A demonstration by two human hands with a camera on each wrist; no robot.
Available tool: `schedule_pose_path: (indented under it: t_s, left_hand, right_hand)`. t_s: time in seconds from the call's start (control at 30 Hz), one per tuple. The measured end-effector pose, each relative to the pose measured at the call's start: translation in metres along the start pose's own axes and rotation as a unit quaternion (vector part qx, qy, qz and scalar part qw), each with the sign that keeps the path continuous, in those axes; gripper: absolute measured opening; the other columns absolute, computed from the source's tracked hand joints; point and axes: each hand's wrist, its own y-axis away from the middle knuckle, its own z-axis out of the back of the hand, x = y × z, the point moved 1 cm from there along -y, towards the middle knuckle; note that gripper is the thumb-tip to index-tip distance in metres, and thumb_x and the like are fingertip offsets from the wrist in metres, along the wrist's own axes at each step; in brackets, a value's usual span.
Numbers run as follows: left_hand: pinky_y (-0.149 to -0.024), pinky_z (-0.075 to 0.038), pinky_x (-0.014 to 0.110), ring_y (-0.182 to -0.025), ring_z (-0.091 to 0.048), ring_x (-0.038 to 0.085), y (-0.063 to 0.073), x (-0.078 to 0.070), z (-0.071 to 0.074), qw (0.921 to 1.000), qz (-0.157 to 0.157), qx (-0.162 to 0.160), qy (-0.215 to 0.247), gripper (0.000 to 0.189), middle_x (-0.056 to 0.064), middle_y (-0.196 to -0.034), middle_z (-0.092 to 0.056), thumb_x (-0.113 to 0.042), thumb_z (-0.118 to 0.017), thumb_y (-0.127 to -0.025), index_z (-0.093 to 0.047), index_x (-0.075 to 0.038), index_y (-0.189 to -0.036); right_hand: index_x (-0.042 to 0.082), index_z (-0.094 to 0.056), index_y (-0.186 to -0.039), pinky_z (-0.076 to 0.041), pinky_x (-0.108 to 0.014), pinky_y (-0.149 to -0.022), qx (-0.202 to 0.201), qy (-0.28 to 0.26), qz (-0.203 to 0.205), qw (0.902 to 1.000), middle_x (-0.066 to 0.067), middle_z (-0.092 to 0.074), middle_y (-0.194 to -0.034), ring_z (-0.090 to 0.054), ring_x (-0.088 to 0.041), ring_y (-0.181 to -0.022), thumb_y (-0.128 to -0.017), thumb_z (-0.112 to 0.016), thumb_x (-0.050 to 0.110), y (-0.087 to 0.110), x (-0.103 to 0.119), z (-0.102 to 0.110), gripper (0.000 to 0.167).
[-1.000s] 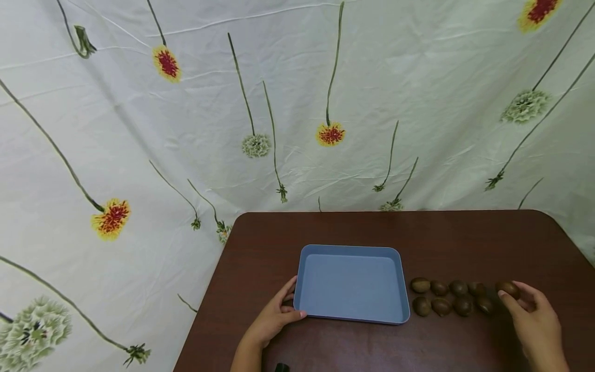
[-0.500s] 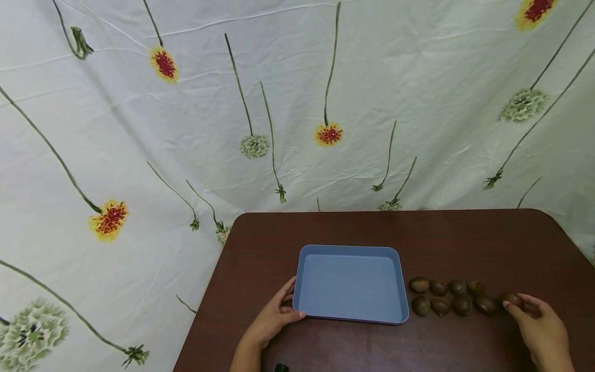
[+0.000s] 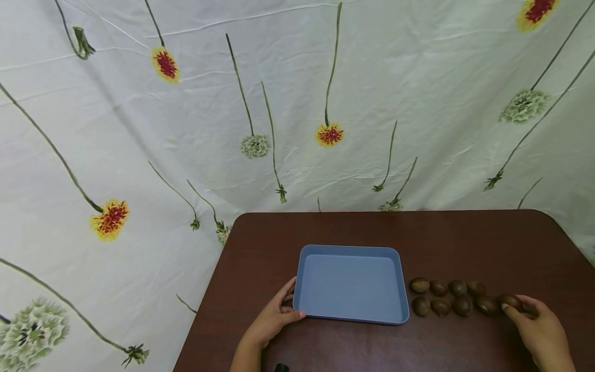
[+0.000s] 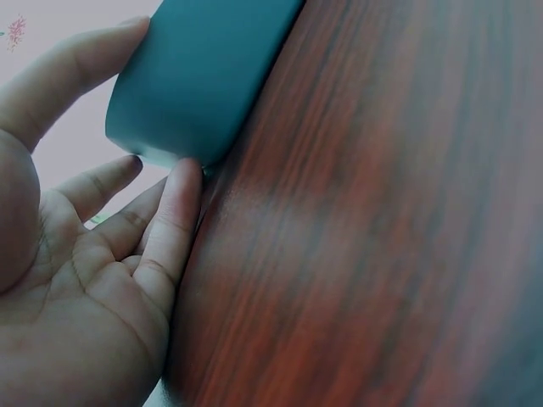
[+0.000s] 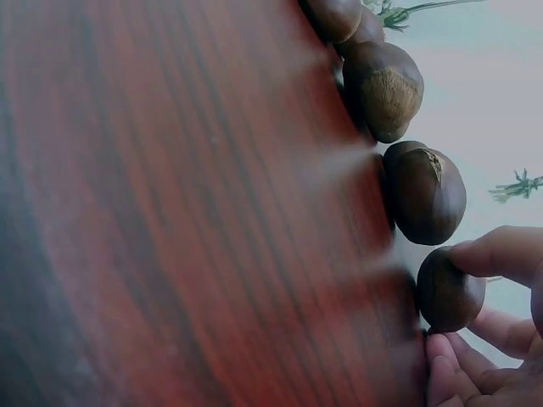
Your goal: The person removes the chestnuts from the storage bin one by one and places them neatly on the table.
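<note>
A shallow blue tray lies on the dark brown table. My left hand holds its near left corner, thumb on the front edge and fingers along the left side; in the left wrist view the tray's corner sits between thumb and fingers. To the tray's right, brown chestnuts form two rows. At the right end of the nearer row, my right hand pinches a chestnut. The right wrist view shows this chestnut low at the tabletop, thumb on top, beside another chestnut.
A small black object pokes in at the bottom edge of the head view. Behind the brown table hangs a white cloth printed with flowers.
My right hand has brought its chestnut nearer to me, from the height of the far row to the end of the near row. The left hand and tray have stayed in place.
</note>
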Motion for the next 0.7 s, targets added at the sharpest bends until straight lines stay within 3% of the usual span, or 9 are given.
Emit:
schedule_pose_path:
  t_s: [0.27,0.47,0.57,0.63,0.7]
  left_hand:
    - [-0.092,-0.052,0.037,-0.106,-0.065,0.023,-0.001,-0.001,0.000,1.0000,0.002,-0.007,-0.005,0.092,0.025,-0.153,-0.039,-0.028,-0.076,-0.092,-0.018,-0.029,-0.163]
    - [-0.106,-0.044,0.051,-0.136,-0.049,0.035,0.003,-0.003,0.000,0.9987,0.002,-0.043,-0.028,0.083,0.019,-0.160,-0.035,-0.036,-0.068,-0.098,-0.018,-0.024,-0.164]
    - [-0.107,-0.041,0.051,-0.141,-0.042,0.036,0.006,-0.008,-0.001,0.9965,-0.011,-0.074,-0.036,0.080,0.013,-0.161,-0.036,-0.034,-0.067,-0.098,-0.022,-0.020,-0.163]
    - [-0.107,-0.042,0.046,-0.138,-0.046,0.033,0.008,-0.013,0.000,0.9948,-0.025,-0.094,-0.031,0.076,0.013,-0.158,-0.040,-0.030,-0.067,-0.099,-0.026,-0.018,-0.162]
    - [-0.105,-0.045,0.040,-0.134,-0.050,0.032,0.010,-0.018,0.001,0.9923,-0.041,-0.115,-0.019,0.070,0.014,-0.155,-0.045,-0.027,-0.066,-0.099,-0.031,-0.015,-0.160]
  right_hand:
    - [-0.005,-0.016,-0.159,-0.045,-0.062,-0.092,-0.020,-0.012,0.007,0.9997,-0.039,-0.028,-0.154,-0.036,-0.057,-0.131,-0.102,-0.047,0.053,0.004,0.006,-0.001,0.087]
    - [0.002,-0.027,-0.159,-0.039,-0.064,-0.096,-0.085,-0.025,0.017,0.9959,-0.035,-0.026,-0.156,-0.035,-0.056,-0.133,-0.106,-0.042,0.045,0.019,0.023,-0.003,0.070]
    - [0.008,-0.035,-0.157,-0.037,-0.063,-0.099,-0.117,-0.032,0.027,0.9922,-0.030,-0.033,-0.155,-0.037,-0.052,-0.134,-0.106,-0.043,0.044,0.024,0.031,-0.003,0.063]
    - [0.014,-0.040,-0.156,-0.037,-0.062,-0.102,-0.135,-0.038,0.032,0.9896,-0.022,-0.040,-0.155,-0.039,-0.046,-0.137,-0.105,-0.045,0.046,0.027,0.036,-0.003,0.061]
    - [0.021,-0.046,-0.153,-0.039,-0.053,-0.102,-0.150,-0.044,0.038,0.9870,-0.008,-0.051,-0.151,-0.048,-0.030,-0.133,-0.103,-0.048,0.050,0.030,0.041,-0.002,0.058]
